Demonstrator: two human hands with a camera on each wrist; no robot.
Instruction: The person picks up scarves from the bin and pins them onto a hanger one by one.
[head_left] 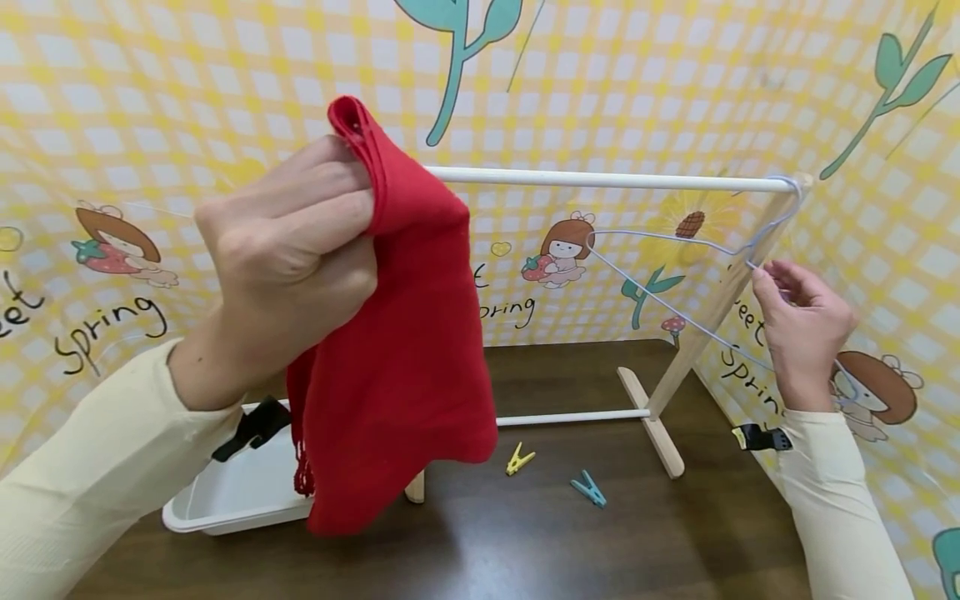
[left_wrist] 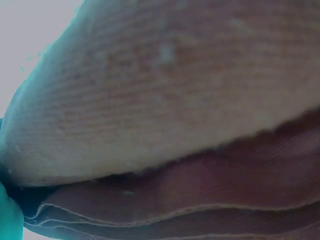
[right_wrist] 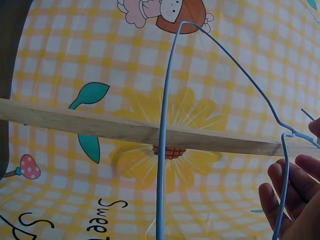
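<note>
Dangling from a gripping left hand (head_left: 292,225), the red cloth (head_left: 408,358) hangs mostly below; the right hand's (head_left: 810,325) pinching a blue hanger (right_wrist: 163,127) near its neck.

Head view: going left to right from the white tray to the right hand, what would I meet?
White tray, red cloth, yellow clothespin, blue clothespin, wooden rack foot, right hand.

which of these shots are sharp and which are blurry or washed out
Head view: red cloth fairly clear, soft sheen on the table; left wrist view: dim, soft and extremely close, upper left corner washed out, teal cast along the left edge; right wrist view: hanger crisp, light rather dull.
</note>
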